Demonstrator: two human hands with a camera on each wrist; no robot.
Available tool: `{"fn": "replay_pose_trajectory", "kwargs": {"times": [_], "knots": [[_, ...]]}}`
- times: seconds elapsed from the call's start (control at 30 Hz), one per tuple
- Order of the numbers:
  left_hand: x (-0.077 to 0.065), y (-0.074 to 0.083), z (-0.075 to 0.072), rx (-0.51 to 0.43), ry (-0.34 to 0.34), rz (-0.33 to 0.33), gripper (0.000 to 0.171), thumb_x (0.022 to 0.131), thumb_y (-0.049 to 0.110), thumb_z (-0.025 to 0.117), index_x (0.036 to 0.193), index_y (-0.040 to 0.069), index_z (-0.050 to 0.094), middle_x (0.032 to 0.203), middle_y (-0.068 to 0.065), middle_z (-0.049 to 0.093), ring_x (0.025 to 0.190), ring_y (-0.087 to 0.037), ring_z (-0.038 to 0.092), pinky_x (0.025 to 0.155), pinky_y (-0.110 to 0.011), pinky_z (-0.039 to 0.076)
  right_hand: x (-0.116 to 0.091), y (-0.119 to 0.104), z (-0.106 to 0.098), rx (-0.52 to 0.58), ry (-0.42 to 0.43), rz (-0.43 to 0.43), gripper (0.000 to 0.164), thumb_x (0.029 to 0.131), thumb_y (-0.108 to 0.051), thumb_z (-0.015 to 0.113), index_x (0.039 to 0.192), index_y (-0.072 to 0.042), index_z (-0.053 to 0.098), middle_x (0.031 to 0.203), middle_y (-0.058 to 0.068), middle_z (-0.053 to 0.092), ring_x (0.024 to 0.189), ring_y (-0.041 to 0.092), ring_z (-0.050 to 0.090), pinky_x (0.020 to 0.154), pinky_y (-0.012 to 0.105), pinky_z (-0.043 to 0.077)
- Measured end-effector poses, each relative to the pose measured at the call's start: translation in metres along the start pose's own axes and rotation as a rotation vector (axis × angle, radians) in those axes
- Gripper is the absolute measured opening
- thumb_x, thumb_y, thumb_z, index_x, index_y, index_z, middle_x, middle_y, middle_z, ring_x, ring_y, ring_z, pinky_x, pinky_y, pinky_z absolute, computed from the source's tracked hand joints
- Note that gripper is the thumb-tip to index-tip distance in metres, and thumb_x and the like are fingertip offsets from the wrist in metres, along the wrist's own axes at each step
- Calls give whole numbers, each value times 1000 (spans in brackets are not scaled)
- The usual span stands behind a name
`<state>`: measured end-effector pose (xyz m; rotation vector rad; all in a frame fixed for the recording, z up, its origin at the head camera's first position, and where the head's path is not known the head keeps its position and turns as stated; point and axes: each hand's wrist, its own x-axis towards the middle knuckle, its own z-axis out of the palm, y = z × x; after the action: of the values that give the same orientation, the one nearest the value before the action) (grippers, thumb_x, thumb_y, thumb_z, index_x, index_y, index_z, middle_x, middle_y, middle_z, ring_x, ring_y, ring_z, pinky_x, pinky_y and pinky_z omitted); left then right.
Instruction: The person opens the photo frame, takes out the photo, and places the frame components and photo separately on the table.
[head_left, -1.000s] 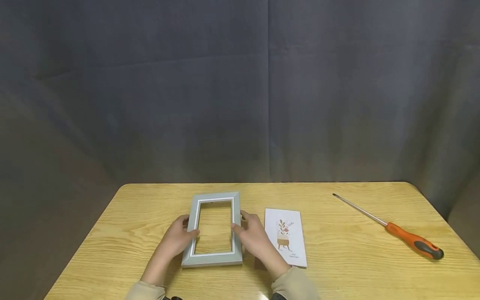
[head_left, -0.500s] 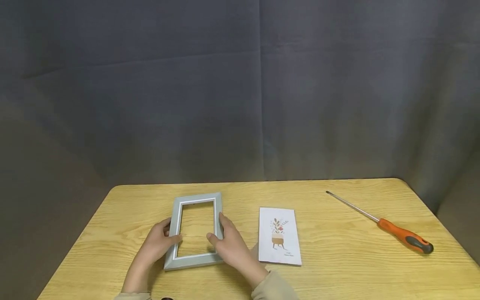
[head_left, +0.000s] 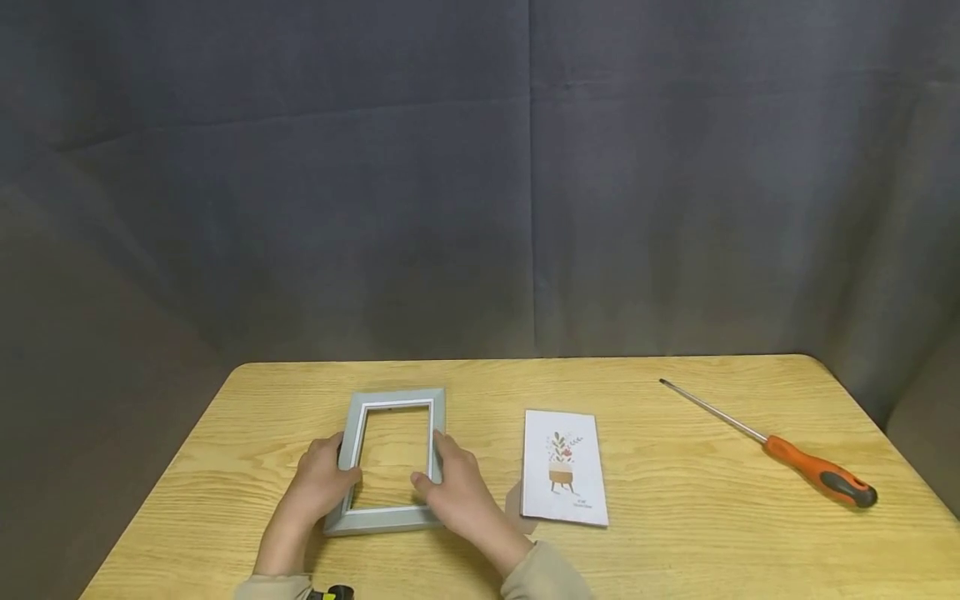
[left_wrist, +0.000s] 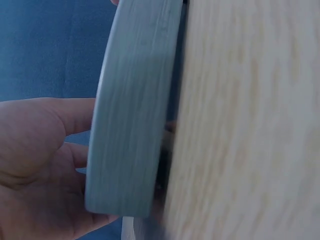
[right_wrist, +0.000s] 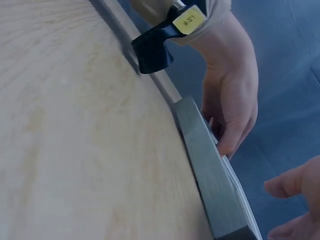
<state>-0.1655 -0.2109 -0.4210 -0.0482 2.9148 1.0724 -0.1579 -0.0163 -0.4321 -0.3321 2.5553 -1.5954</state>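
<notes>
A grey-green picture frame (head_left: 393, 518) with a white inner border has an open middle through which the wood table shows. My left hand (head_left: 317, 483) grips its left rail, thumb over the face; in the left wrist view the left hand (left_wrist: 40, 165) has fingers reaching behind the frame (left_wrist: 130, 110). My right hand (head_left: 459, 487) holds the right rail, its thumb tip showing over the opening. Seen from the right wrist, the frame's side (right_wrist: 210, 165) lies close to the table, the left hand (right_wrist: 232, 90) at its far end and my right hand's fingers (right_wrist: 285, 185) at lower right.
Right of the frame lies a white card (head_left: 562, 467) printed with a potted plant, a brownish piece (head_left: 514, 504) poking out beneath it. An orange and black screwdriver (head_left: 817, 471) rests farther right on the wood table (head_left: 660, 533). A dark curtain (head_left: 480, 183) hangs behind.
Over the second, both hands have shifted the frame left, away from the card, and tilted it slightly. The right thumb now reaches farther over the opening. Little differs since half a second ago.
</notes>
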Motion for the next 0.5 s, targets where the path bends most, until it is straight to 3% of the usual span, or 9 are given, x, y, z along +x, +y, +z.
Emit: {"fn": "replay_pose_trajectory", "kwargs": {"times": [0.17,0.5], "knots": [[-3,-2,1,24,24,1,61,80,2,57,132,-22,36,128,-48,40,111,-58,42,78,-68,52,-3,0,3,-36,-11,11,68,86,-21,59,142,7,33,149,36,28,134,49,26,105,69,30],[-2,-1,2,-32,-12,-30,65,87,8,55,138,-19,26,134,-44,29,121,-57,26,92,-74,37,-1,2,-2,-72,-18,-25,61,89,-22,55,140,5,38,147,37,29,133,51,25,102,71,32]]}}
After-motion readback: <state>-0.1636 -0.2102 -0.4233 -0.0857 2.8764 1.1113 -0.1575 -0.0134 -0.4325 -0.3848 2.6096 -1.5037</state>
